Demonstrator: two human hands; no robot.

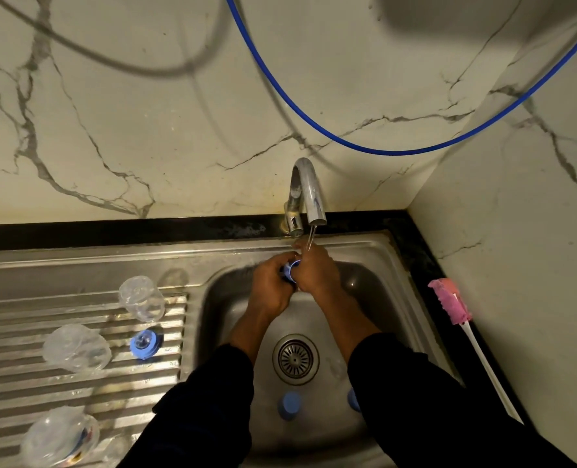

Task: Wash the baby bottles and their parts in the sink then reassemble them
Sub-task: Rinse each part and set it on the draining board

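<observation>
Rinsing is the step in hand. The left hand [273,282] and right hand [315,271] meet under the tap [309,190], and the fingers [282,261] of both are curled round a blue ring [292,266], gripping it between them. A thin stream falls just above the right knuckles. Whether a teat sits in the ring cannot be told.

Below the fingers, near the drain [295,359], two more blue parts [289,405] lie in the sink [374,282], one half hidden by the right sleeve. Left of the fingers, on the draining board [77,386], lie three clear bottles [141,298] and another blue ring with a teat [144,344].

Washing looks well along but not done, and nothing is reassembled. The next move probably calls for turning the ring so water reaches its thread, with a firm hold, since wet plastic slips.

Right of the fingers a pink brush [449,300] rests on the black table [415,258]. The steel is wet; the wall [145,130] is veined marble, with a blue hose [381,151] looping across it.
</observation>
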